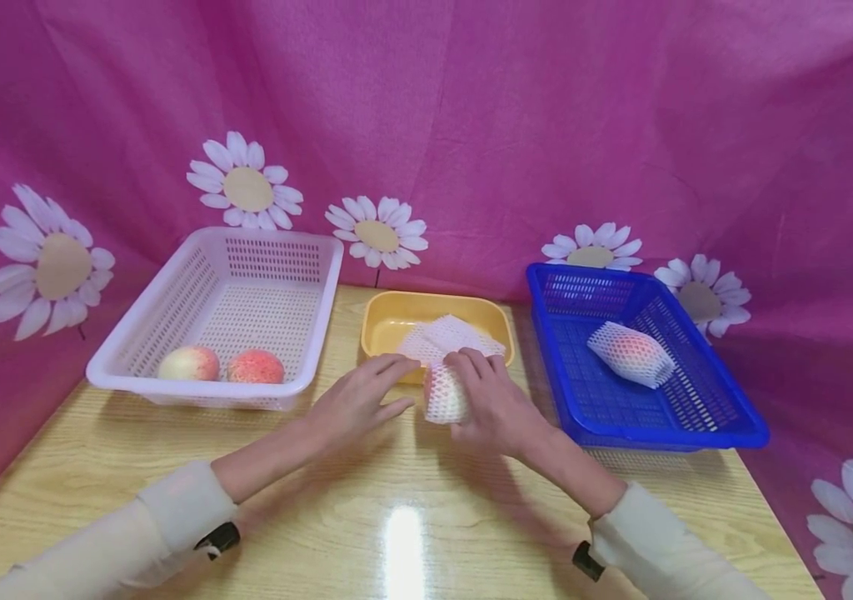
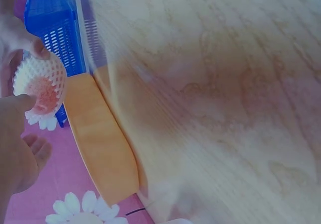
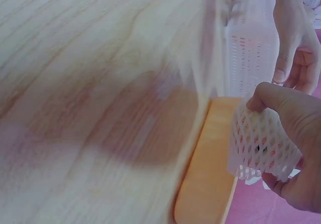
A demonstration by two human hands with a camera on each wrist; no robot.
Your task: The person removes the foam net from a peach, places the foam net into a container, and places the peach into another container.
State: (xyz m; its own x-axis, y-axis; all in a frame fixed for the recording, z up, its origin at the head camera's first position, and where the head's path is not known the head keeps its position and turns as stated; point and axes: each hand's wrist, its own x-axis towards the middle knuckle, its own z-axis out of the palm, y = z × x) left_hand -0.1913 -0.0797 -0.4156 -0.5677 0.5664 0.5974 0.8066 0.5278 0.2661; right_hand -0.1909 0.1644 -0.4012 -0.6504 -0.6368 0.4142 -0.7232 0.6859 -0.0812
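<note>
My right hand (image 1: 497,404) grips a peach in a white foam net sleeve (image 1: 445,393), just in front of the yellow basin. In the right wrist view the sleeve (image 3: 261,143) lies between thumb and fingers. Pink-red skin of the peach (image 2: 44,94) shows at its end in the left wrist view. My left hand (image 1: 355,398) is beside it on the left, fingers relaxed and holding nothing; its thumb looks close to the fruit. The yellow basin (image 1: 389,312) contains white foam net sleeves (image 1: 449,335), partly hidden by my right hand.
On the left stands a white plastic basket (image 1: 209,237) with two bare peaches, one pale (image 1: 188,364) and one redder (image 1: 256,367). A blue basket (image 1: 561,392) on the right holds a netted peach (image 1: 631,354). Behind the wooden table (image 1: 321,533) hangs a magenta flowered cloth (image 1: 471,125).
</note>
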